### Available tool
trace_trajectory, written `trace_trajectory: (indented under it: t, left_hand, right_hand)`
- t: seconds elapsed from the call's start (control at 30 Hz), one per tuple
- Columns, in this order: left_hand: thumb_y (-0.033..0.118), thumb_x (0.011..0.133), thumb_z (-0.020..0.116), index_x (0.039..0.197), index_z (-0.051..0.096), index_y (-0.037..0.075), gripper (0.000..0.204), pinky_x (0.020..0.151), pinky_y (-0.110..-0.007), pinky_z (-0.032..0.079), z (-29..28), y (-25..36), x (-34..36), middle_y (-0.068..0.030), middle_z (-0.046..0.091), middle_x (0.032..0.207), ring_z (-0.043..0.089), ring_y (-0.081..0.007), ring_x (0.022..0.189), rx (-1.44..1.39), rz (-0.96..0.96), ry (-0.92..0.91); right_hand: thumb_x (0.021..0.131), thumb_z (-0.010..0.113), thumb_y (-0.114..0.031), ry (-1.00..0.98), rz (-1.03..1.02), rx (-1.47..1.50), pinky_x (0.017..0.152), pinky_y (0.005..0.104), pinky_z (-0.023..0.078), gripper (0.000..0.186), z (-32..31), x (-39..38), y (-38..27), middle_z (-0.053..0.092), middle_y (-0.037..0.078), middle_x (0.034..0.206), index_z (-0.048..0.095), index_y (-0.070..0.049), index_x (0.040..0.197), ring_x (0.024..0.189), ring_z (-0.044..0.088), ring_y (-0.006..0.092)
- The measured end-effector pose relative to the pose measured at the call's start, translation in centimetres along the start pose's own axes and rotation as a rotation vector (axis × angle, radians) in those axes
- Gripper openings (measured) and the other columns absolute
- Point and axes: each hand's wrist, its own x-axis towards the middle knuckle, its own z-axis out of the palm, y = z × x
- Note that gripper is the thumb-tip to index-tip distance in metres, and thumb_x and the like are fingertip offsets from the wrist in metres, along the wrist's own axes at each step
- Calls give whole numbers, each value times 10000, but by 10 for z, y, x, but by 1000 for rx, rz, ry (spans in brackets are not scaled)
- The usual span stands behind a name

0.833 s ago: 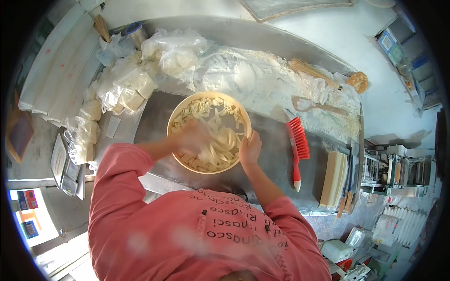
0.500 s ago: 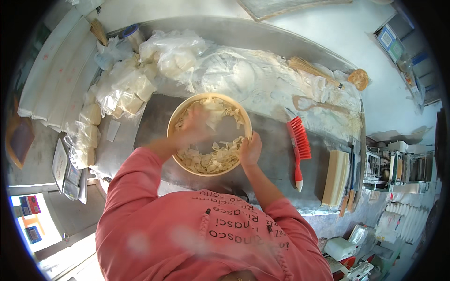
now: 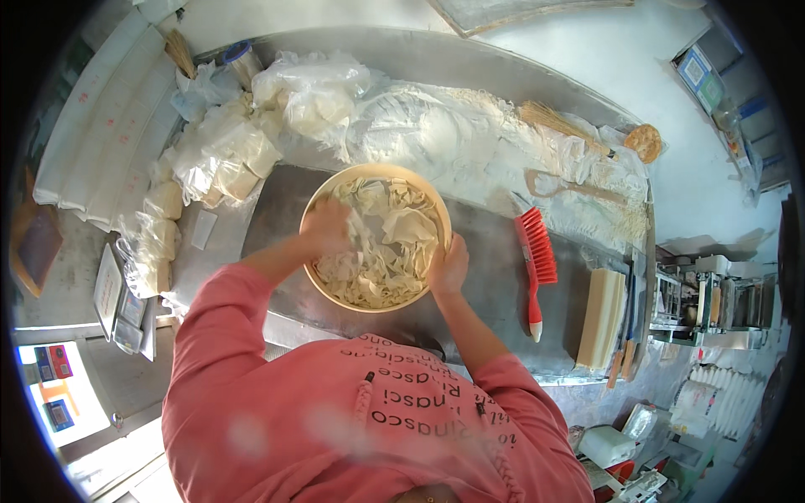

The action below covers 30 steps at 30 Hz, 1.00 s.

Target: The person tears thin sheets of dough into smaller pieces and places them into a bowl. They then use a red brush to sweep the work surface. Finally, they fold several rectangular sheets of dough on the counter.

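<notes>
A round pale container (image 3: 435, 196) stands on the dark metal worktop and holds loose, flat, pale pieces that look like cut dough or noodles (image 3: 394, 243). My right hand (image 3: 449, 261) grips the container's right rim with its fingers wrapped round it. Over the left part of the container, my left hand (image 3: 329, 225) is among the pieces, too smeared by motion to show what its fingers hold. A red brush (image 3: 537, 251) lies to the right of the container.
Bagged pale blocks (image 3: 235, 163) line the back left. A flour-covered strip (image 3: 419, 121) along the back carries a straw brush (image 3: 558, 126) and a wooden tool (image 3: 570, 189). A stack of pale boards (image 3: 599, 318) lies at the right; metal machinery (image 3: 713, 298) stands beyond it.
My left hand has moved from the middle of the container toward its left side. The pieces inside have shifted and now spread across the middle. My right hand stays on the rim.
</notes>
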Motion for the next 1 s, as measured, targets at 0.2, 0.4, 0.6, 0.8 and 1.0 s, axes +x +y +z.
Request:
trace_trajectory:
  t: [0.2,0.4,0.6,0.8,1.0]
  left_hand:
    - [282,649,687,1187,543,202,562,951,-453,384,13,66,32,-142,459,1259,458,-348,1145,-90,222,158]
    - [272,634,705,1051,599,118,457,951,-493,372,-8,76,37,-147,467,1204,417,-345,1179,-318,542,122]
    - [302,626,726,970,635,78,420,834,-413,473,26,11,-21,-120,569,1044,520,-320,1053,-82,402,24]
    - [370,635,709,1070,599,126,511,919,-446,377,54,5,11,-150,523,1091,464,-332,1075,-128,494,174]
    - [388,715,664,1123,552,127,497,905,-471,396,32,46,55,-149,450,1198,440,-317,1115,-59,-277,390]
  right_hand:
    - [785,501,-95,-38,19,-3,786,485,404,270,-3,3,-5,571,185,979,527,-33,1047,912,512,396]
    - [785,504,-88,-28,18,-23,754,494,412,268,-2,7,6,573,180,962,521,-38,1047,872,518,397]
    - [786,529,-97,-53,55,24,778,481,409,281,0,2,-2,574,169,971,517,-43,1061,901,515,384]
    - [785,542,-103,-9,11,-10,784,475,409,283,7,1,-2,572,160,986,519,-48,1063,913,516,378]
    - [771,587,-187,-127,145,-27,830,460,417,373,2,-1,1,557,185,1027,518,-61,1116,963,517,377]
